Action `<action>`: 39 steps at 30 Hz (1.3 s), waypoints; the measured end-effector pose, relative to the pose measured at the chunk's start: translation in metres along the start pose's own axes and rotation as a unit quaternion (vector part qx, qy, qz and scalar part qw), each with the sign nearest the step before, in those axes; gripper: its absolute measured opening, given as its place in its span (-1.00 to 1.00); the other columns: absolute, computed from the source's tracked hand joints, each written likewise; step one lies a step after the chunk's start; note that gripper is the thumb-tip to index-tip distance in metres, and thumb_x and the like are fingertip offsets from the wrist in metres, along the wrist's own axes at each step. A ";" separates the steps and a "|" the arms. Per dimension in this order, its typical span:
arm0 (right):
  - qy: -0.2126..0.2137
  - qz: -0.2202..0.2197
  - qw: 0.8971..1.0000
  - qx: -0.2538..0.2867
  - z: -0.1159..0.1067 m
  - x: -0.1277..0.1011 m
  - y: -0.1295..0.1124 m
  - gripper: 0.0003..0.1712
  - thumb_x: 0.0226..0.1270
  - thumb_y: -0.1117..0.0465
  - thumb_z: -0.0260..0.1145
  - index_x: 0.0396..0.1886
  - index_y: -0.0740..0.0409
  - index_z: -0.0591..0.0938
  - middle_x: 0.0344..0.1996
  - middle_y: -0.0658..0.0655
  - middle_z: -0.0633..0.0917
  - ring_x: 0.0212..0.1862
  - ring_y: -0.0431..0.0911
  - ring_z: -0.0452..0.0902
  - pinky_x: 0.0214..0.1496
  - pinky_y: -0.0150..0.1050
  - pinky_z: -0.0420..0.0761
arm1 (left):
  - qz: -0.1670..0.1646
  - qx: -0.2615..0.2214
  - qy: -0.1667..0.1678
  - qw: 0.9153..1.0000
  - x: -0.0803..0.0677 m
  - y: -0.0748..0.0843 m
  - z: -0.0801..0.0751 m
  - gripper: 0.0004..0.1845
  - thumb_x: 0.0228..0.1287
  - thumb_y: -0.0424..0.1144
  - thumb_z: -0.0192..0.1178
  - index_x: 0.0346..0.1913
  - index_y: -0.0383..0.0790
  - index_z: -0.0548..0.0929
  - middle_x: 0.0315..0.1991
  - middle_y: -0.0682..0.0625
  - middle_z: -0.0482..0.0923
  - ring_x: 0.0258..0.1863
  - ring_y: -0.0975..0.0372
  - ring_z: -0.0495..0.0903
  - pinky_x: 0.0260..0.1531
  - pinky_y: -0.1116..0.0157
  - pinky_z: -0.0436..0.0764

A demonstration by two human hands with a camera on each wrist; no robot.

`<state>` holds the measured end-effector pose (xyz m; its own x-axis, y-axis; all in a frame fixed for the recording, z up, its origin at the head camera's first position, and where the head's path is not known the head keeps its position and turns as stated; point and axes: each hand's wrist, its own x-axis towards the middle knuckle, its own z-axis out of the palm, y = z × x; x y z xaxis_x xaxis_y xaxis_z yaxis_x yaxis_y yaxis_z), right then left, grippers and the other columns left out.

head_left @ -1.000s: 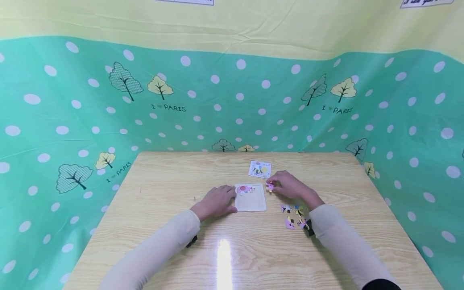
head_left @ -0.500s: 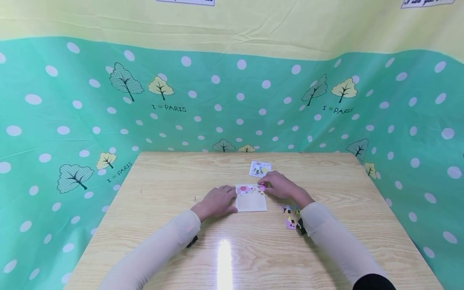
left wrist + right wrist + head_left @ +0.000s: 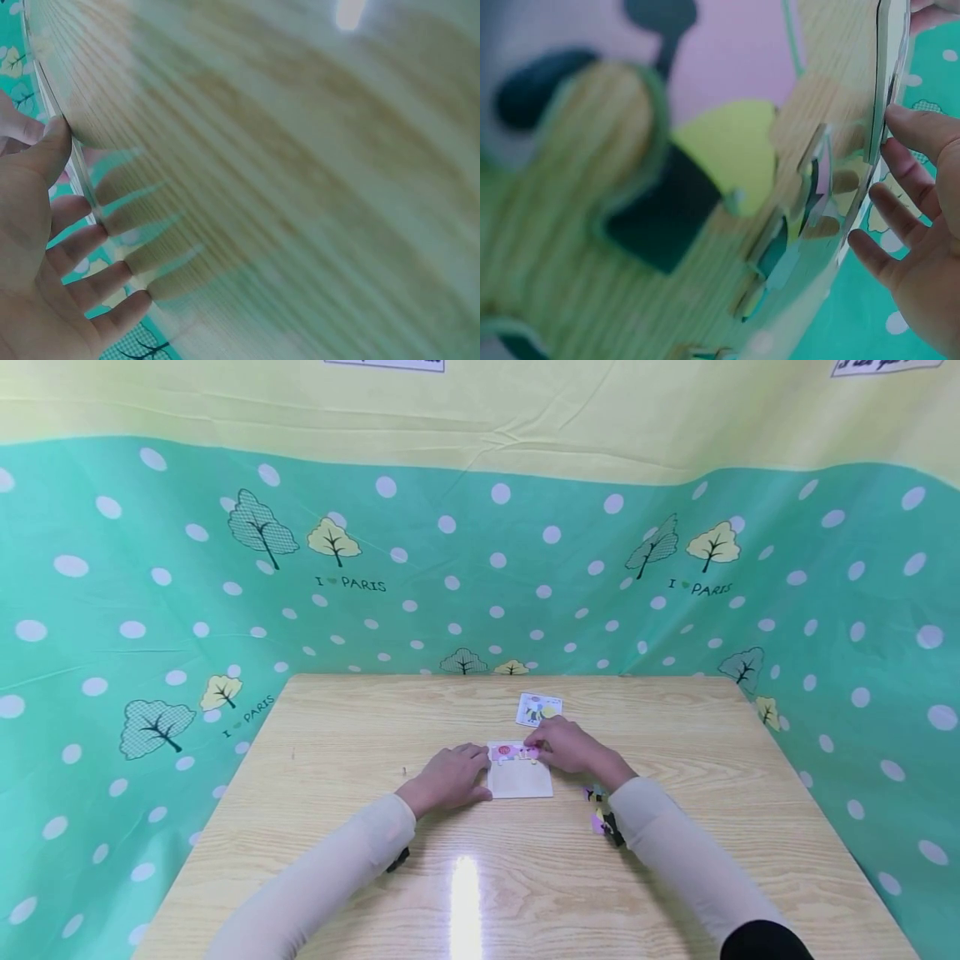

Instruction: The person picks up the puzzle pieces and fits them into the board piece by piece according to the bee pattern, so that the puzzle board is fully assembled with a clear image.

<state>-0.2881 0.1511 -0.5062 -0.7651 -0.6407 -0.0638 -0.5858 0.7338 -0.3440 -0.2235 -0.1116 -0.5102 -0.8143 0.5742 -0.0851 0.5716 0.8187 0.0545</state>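
L hand [image 3: 446, 778]: fingers apart, at L edge of tray [image 3: 520, 782]. R hand [image 3: 572, 747]: fingers at pink puzzle pc [image 3: 533, 753], tray's far R corner; pinching or pressing, can't tell. Pc prob. light, stiff; take by edges.

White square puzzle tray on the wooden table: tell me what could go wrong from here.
The small pink puzzle piece at the right hand's fingertips might seat crooked against the pink printed pieces beside it. The black wrist device sits close to the loose pink-and-yellow puzzle pieces, so moving that arm could scatter them. The left hand touches the left edge of the tray; pushing there could shift it.
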 end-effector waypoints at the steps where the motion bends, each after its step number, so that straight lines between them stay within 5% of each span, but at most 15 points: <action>1: -0.002 0.004 1.000 -0.004 0.000 0.000 -0.001 -0.70 0.40 0.15 0.37 0.09 -0.04 0.74 -0.05 -0.02 0.73 0.04 -0.06 0.55 0.25 -0.01 0.55 | 0.000 0.001 -0.001 1.000 0.000 0.000 0.000 -0.37 0.32 0.28 0.24 0.27 -0.07 0.59 0.44 -0.07 0.45 0.44 0.04 0.44 0.31 0.00 0.58; 21: -0.023 0.034 0.998 -0.052 0.001 0.003 -0.010 -0.75 0.47 0.09 0.32 0.05 -0.05 0.75 0.03 0.04 0.68 0.15 0.05 0.58 0.22 0.12 0.60 | -0.005 0.002 -0.008 1.000 0.002 0.001 0.002 -0.35 0.31 0.29 0.23 0.29 -0.07 0.58 0.45 -0.08 0.44 0.45 0.03 0.42 0.32 -0.03 0.57; 39: -0.011 -0.020 1.000 0.019 -0.014 -0.030 -0.001 -0.63 0.47 0.17 0.26 0.21 0.05 0.68 0.11 0.07 0.74 0.24 0.08 0.57 0.40 0.13 0.50 | 0.001 0.000 0.002 1.000 0.001 0.000 0.002 -0.37 0.32 0.28 0.24 0.26 -0.09 0.59 0.44 -0.09 0.45 0.44 0.02 0.43 0.33 -0.02 0.57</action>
<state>-0.2682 0.1722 -0.4912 -0.7355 -0.6740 -0.0690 -0.6048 0.6990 -0.3815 -0.2234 -0.1109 -0.5123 -0.8132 0.5763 -0.0812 0.5738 0.8172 0.0538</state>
